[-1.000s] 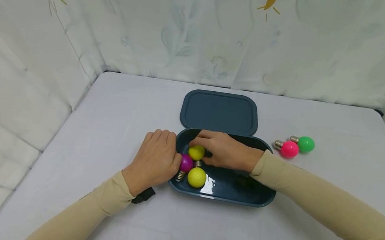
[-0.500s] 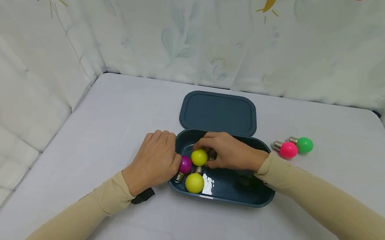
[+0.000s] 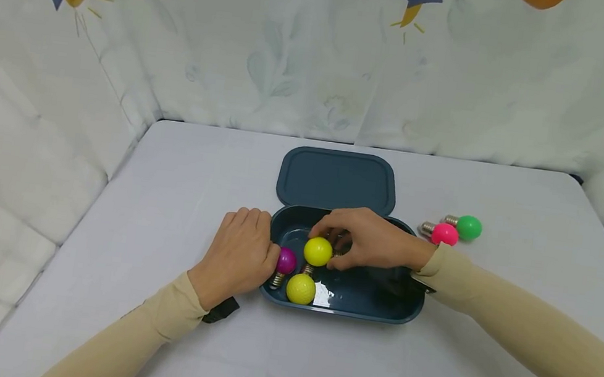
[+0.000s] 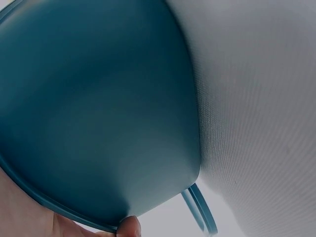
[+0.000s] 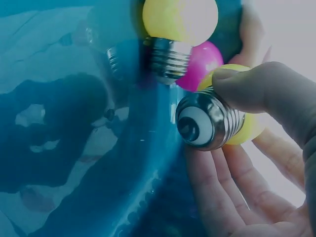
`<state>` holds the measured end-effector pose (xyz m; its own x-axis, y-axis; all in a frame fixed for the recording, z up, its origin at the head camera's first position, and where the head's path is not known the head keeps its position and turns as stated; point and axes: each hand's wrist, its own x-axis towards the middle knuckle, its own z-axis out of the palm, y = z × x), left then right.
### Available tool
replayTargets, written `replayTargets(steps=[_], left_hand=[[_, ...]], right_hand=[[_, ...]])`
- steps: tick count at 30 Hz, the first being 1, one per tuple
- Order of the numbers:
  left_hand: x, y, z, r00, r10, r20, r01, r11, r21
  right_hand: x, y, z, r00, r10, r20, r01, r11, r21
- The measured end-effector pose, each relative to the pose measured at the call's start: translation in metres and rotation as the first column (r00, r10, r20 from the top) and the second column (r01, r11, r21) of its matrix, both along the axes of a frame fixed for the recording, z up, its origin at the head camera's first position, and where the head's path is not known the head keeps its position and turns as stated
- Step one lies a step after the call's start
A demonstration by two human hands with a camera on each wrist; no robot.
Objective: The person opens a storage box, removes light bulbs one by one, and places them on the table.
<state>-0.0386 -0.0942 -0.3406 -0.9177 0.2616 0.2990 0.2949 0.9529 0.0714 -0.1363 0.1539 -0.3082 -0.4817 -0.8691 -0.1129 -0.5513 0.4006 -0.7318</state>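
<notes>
A dark teal plastic box [image 3: 366,311] holds several small coloured light bulbs. My left hand [image 3: 241,250] grips its left rim; in the left wrist view a fingertip [image 4: 129,227] curls over that rim. Over the box, my right hand [image 3: 371,240] pinches a yellow light bulb [image 3: 318,251] between thumb and fingers. Its metal screw base [image 5: 202,123] faces the right wrist camera. Inside the box's left end lie a second yellow bulb [image 3: 301,289] and a purple bulb [image 3: 286,261], side by side.
The matching lid [image 3: 336,180] lies flat behind the box. To the right on the white table [image 3: 216,160], a pink bulb [image 3: 445,234] and a green bulb [image 3: 468,227] lie together. A patterned curtain [image 3: 317,53] hangs behind the table.
My right hand has drawn its yellow bulb slightly right and nearer, away from the purple one. The left hand keeps its hold on the box. The head view has tilted up a little.
</notes>
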Motion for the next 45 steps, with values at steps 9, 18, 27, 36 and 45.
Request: replayTargets(steps=[9,18,27,36,45], left_hand=[[-0.001,0.001,0.0,1.0,0.007,0.015,-0.007,1.0,0.009],[-0.001,0.001,-0.001,1.0,-0.003,-0.026,0.003,1.0,0.02],[-0.001,0.002,-0.001,1.0,0.007,0.006,-0.007,1.0,0.014],[-0.001,0.002,-0.001,0.999,0.021,0.031,-0.021,1.0,0.014],[-0.002,0.003,-0.002,1.0,0.009,-0.007,-0.009,1.0,0.006]], right_hand=[[0.006,0.018,0.007,0.999,-0.033,0.016,0.034,0.995,-0.099],[0.01,0.033,0.013,0.996,-0.084,0.019,0.086,0.98,-0.179],[0.01,0.052,0.014,0.989,-0.14,0.039,0.146,0.953,-0.266],[0.01,0.073,0.015,0.98,-0.197,0.035,0.197,0.916,-0.35],[0.009,0.099,0.013,0.955,-0.296,0.021,0.284,0.892,-0.351]])
